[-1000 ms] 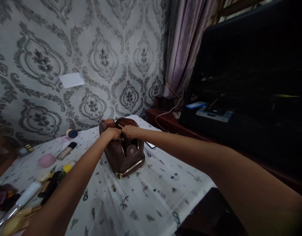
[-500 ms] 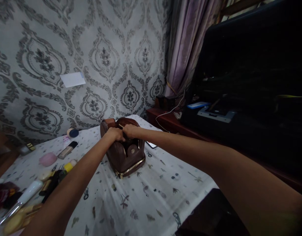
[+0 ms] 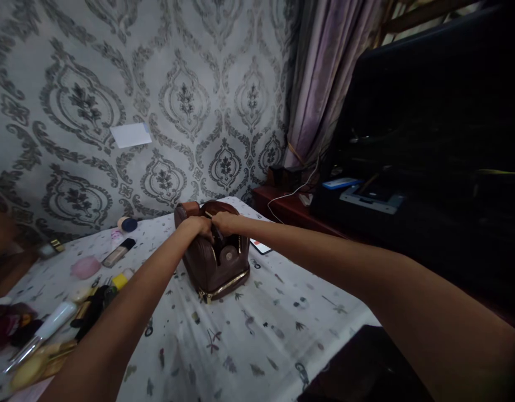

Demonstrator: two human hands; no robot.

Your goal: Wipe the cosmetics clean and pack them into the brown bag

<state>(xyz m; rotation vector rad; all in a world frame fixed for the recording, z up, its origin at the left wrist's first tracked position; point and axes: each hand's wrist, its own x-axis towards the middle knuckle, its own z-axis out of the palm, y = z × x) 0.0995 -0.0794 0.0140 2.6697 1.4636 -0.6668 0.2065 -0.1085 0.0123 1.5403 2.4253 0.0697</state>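
A brown leather bag (image 3: 203, 265) with gold zippers stands unzipped on the patterned white cloth (image 3: 241, 335). At its opening, on the left side, is my left hand (image 3: 199, 228), fingers curled down into the bag. Close beside it, my right hand (image 3: 224, 223) is closed at the bag's mouth, with a thin light-coloured end showing by its knuckles. The fingertips of both hands are hidden by the bag and its dark inside, so what they grip is unclear.
Left of the bag lie a pink sponge (image 3: 85, 267), a foundation bottle (image 3: 119, 253), a round jar (image 3: 127, 224), a white-handled brush (image 3: 56, 320) and several other cosmetics. A phone (image 3: 261, 246) lies behind the bag. A large black screen (image 3: 429, 128) stands at right.
The view has shifted slightly, so everything sits a little further right. My left hand has sunk a little deeper into the bag; my right hand stays at its opening.
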